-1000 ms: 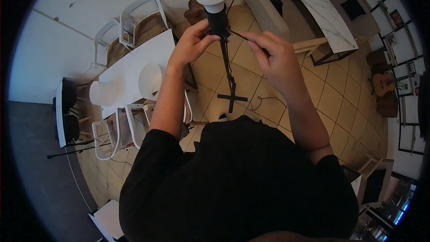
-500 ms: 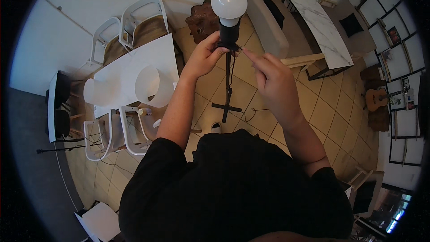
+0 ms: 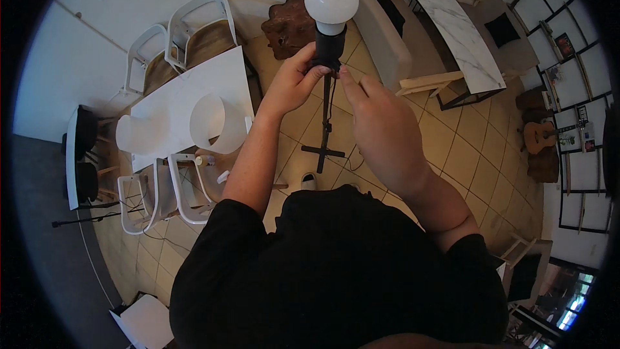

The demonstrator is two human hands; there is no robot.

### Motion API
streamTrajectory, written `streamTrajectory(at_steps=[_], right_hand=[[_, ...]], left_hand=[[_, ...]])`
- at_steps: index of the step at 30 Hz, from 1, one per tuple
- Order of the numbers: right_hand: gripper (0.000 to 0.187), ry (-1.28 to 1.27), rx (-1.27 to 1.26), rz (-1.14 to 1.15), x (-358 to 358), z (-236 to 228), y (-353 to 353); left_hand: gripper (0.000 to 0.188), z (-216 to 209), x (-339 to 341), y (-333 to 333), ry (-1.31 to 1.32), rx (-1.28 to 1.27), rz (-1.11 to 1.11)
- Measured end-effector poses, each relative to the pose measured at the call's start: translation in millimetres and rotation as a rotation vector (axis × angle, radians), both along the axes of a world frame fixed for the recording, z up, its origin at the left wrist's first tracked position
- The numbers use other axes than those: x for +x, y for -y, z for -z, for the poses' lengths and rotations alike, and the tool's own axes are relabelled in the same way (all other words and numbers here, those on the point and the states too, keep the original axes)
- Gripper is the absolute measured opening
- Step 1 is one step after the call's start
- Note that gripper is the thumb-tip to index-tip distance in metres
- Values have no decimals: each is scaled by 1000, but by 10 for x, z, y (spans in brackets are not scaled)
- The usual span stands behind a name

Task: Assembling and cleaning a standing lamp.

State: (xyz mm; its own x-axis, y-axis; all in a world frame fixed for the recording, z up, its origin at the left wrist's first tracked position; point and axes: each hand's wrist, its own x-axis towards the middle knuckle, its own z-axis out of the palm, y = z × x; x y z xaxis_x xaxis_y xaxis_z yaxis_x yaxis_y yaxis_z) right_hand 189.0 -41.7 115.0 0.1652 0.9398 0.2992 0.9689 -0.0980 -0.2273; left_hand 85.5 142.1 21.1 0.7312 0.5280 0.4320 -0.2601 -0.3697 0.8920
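A large white light bulb (image 3: 331, 1) sits upright in a black lamp socket (image 3: 330, 45) at the top of a slim black stand (image 3: 323, 132). My left hand (image 3: 294, 84) is closed round the left side of the socket's base, with thumb and fingers on it. From the right, my right hand (image 3: 384, 119) reaches to the joint just under the socket. Its index finger touches the black part there and the other fingers are curled; whatever lies under them is hidden. A thin cable runs down along the stand.
To the left, a white table (image 3: 226, 81) bears a white cylindrical shade (image 3: 210, 123), with white-framed chairs (image 3: 201, 29) around it. Beyond the stand are a brown wooden stump (image 3: 287, 29) and a beige sofa (image 3: 381, 32). A marble-topped table (image 3: 455, 39) and a guitar (image 3: 537, 137) stand to the right.
My right hand has moved left and closer in, its index finger now against the joint under the socket. My left hand keeps its hold. The view has shifted slightly.
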Motion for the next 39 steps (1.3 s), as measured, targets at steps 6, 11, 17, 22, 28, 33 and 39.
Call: streamTrajectory(at_steps=[6,11,17,22,28,33,39], right_hand=[[51,-61,62,-2,-56,90,-10],[50,-115,29,-35,29,76,-10],[48,22,-2,-19,-1,10,22],[53,42,30,-74,5,52,-14],[65,-168,59,4,-66,191,171],[69,-167,-10,6,-49,241,226],[66,-147,26,-26,-61,265,230]], left_hand=[[31,19,32,3,-14,13,-54],[32,13,35,18,-8,-28,-6],[32,-2,23,68,-11,102,-46],[31,-31,36,111,-16,1,-151],[31,0,-48,144,1,-3,18],[32,33,-66,131,6,10,-86],[30,7,-70,136,4,56,-85]])
